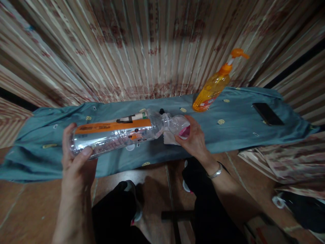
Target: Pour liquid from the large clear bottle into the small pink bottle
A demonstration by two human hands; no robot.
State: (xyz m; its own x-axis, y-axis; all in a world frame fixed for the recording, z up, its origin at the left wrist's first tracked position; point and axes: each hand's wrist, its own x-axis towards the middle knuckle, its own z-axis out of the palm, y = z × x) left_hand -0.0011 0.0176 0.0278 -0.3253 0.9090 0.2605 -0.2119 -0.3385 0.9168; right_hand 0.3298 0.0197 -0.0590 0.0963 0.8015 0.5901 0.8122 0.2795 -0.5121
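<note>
A large clear plastic bottle with an orange and silver label [114, 132] lies nearly level above the cloth, its neck toward the right. My left hand [78, 157] is wrapped round its base. At the neck end is a small clear rounded piece with pink inside [181, 127], gripped by the fingers of my right hand [194, 139]. The neck and this clear piece meet or nearly meet; the exact contact is hard to tell. Below the neck, a pale piece of paper or cloth [171, 138] rests on the green-blue cloth.
An orange pump bottle [212, 89] stands at the back right of the cloth-covered table [236, 122]. Farther right lies a black phone [268, 114]. A small black object [161, 111] sits behind the bottle neck. Pleated curtains [152, 51] hang behind the table.
</note>
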